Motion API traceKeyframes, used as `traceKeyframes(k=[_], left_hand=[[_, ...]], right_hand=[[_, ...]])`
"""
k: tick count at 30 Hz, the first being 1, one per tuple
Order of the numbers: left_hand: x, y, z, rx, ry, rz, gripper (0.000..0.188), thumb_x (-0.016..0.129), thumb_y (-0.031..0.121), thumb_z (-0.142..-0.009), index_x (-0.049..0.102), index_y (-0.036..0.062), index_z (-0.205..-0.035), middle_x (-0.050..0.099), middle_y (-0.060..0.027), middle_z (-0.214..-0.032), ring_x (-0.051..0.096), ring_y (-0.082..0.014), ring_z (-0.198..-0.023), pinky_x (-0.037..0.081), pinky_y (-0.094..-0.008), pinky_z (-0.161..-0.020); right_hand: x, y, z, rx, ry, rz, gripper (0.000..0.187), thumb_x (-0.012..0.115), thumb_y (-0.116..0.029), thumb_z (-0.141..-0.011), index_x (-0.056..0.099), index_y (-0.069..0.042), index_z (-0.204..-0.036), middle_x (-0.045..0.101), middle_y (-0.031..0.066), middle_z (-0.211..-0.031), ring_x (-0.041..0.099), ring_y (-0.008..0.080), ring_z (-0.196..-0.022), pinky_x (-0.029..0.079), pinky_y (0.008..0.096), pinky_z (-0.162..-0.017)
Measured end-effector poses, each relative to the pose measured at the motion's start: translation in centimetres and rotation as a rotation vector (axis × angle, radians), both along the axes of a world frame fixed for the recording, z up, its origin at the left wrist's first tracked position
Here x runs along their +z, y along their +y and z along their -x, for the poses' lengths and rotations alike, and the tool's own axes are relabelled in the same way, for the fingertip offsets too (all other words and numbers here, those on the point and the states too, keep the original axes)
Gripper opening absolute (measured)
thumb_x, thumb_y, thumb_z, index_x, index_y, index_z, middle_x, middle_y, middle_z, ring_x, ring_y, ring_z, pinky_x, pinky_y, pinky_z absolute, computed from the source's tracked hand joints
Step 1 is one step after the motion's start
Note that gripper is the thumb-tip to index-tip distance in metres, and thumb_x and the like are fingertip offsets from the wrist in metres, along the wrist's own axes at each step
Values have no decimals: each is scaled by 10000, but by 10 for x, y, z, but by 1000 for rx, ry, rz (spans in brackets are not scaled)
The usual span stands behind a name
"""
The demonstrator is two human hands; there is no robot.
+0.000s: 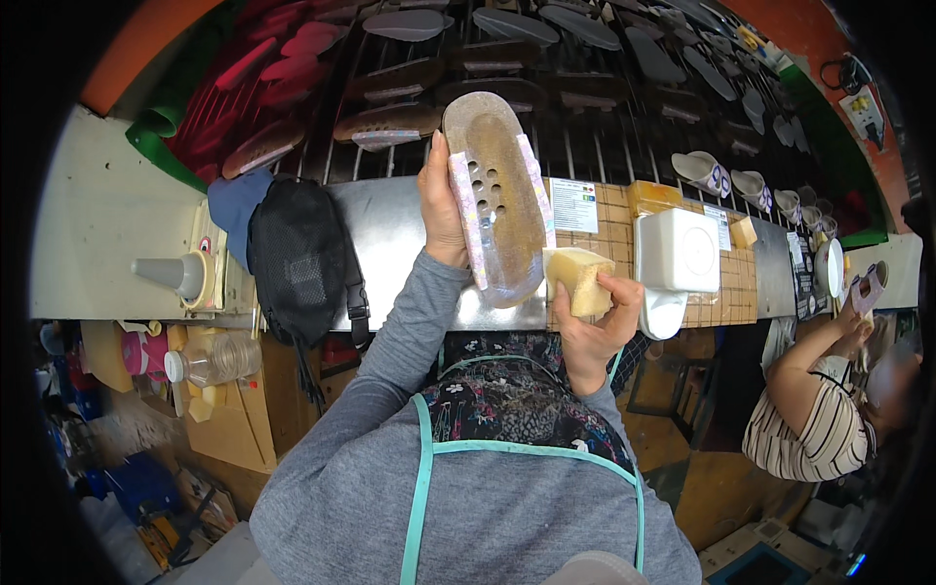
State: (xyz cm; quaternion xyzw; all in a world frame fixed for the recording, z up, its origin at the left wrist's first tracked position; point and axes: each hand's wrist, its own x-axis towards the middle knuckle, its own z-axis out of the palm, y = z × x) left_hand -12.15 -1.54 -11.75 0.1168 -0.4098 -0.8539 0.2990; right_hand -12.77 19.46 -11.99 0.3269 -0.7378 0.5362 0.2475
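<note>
My left hand [444,210] is closed on the left edge of a sandal sole [519,200], held up over the metal worktop. The sole is brown and speckled, with several dark holes near its middle and pale patterned pieces along both sides. In my right hand [597,336], thumb and fingers pinch a yellow sponge block [580,278]. The sponge is at the lower right end of the sole; whether the two touch, I cannot tell.
Ahead, a dark slatted rack [331,146] carries many soles, some pink. A black bag [297,258] lies left on the metal worktop [385,210]. To the right stand a white container [676,252] and another yellow block [653,198]. At far right, a person in a striped top [809,429] holds a strap piece.
</note>
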Motion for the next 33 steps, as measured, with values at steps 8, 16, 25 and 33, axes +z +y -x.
traceKeyframes(k=[8,16,25,33], left_hand=[[-2,-13,0,-11,6,-9,737,299,633,-907,511,18,-1252,645,-160,-1050,676,-293,-900,598,-407,-746],[5,-34,2,236,51,-51,661,316,566,-944,504,17,-1260,638,-161,-1094,665,-312,-920,576,-434,-789],[5,-21,15,71,38,-48,652,333,562,-944,549,10,-1215,664,-163,-1026,682,-303,-868,589,-389,-746],[7,-3,24,-148,-44,-52,691,334,590,-928,534,3,-1232,669,-159,-997,693,-274,-833,599,-394,-723]], right_hand=[[9,-2,-3,9,67,-18,521,810,0,-578,578,-76,-1039,499,83,-920,523,225,-836,447,318,-728],[-7,-5,-27,121,87,-57,561,818,-68,-496,660,-133,-1030,516,66,-908,514,243,-832,429,345,-706],[-2,-1,-20,258,206,-78,614,820,-88,-464,687,-144,-1061,520,66,-955,532,233,-859,380,354,-766],[4,11,-16,183,199,-110,561,819,-79,-496,701,-138,-1042,527,58,-922,528,208,-843,389,344,-770]])
